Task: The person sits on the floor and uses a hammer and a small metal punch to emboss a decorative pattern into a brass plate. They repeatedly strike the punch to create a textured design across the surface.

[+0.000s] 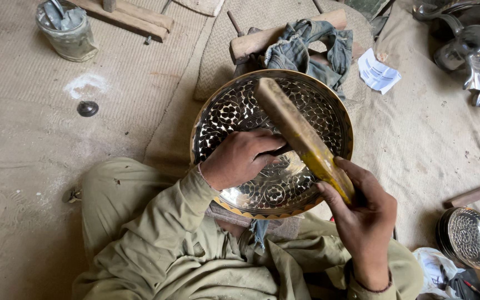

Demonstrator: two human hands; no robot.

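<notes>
Centrally, the left hand point(239, 158) pinches a small tool on the engraved brass tray point(234, 105); above it, the right hand point(365, 214) clasps a wooden mallet point(301, 136).

Only 1 view, from a camera worn on the head, looking steeply down over the lap onto a matted floor point(40, 166). Set close: olive sleeves and bent knees fill the lower edge, left hand point(239, 158) and right hand point(365, 214) sit near the middle, over a round engraved metal tray point(234, 108) at frame centre. Faces forward and down, away from the body, with the far floor at the top edge, where a glass jar point(70, 33) stands top left and shiny metal pieces point(473, 50) lie top right. No 2nd view to share any part with.
</notes>
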